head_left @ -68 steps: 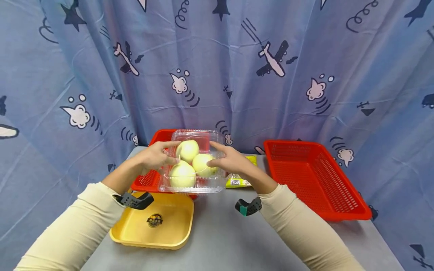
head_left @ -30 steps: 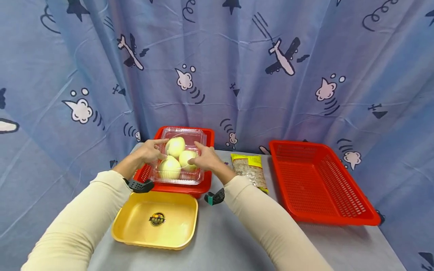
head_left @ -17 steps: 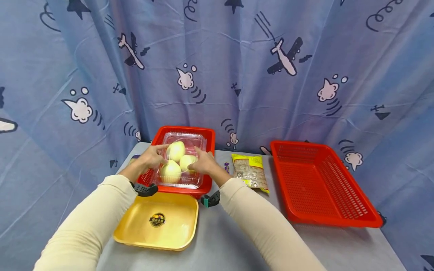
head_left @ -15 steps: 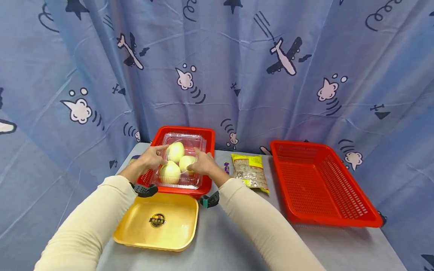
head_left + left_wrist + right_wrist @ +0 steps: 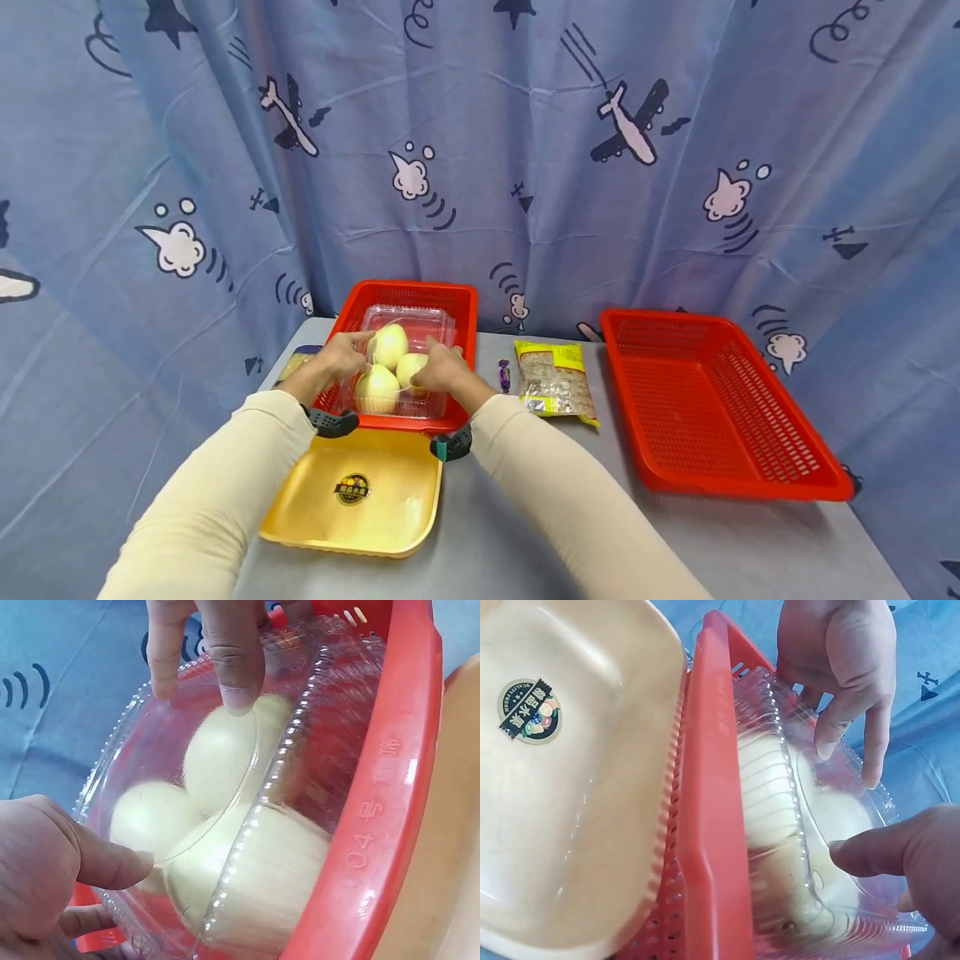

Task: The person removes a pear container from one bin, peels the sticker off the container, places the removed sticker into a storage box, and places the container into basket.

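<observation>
A clear plastic clamshell box (image 5: 435, 327) with three pale yellow-green pears (image 5: 391, 346) sits inside the small red basket (image 5: 468, 321) at the back left, lower than the basket's rim in part. My left hand (image 5: 339, 360) grips the box's left side; in the left wrist view its thumb (image 5: 112, 864) presses on the lid while other fingers reach down the side. From the right, my right hand (image 5: 444, 368) holds the opposite side, its thumb (image 5: 866, 853) on the lid in the right wrist view. The lower parts of the fingers are hidden by the box and basket.
In front of the small basket stands a yellow tray (image 5: 401, 521) with a round label. A bag of food (image 5: 555, 379) and a purple-wrapped candy (image 5: 504, 375) lie to the right. Farther right is a large red basket (image 5: 675, 408). A packet (image 5: 300, 360) lies partly behind the left arm.
Both hands have carried the clear box of pears left and down, from above the table into the small red basket. The bag and the candy have come into fuller view.
</observation>
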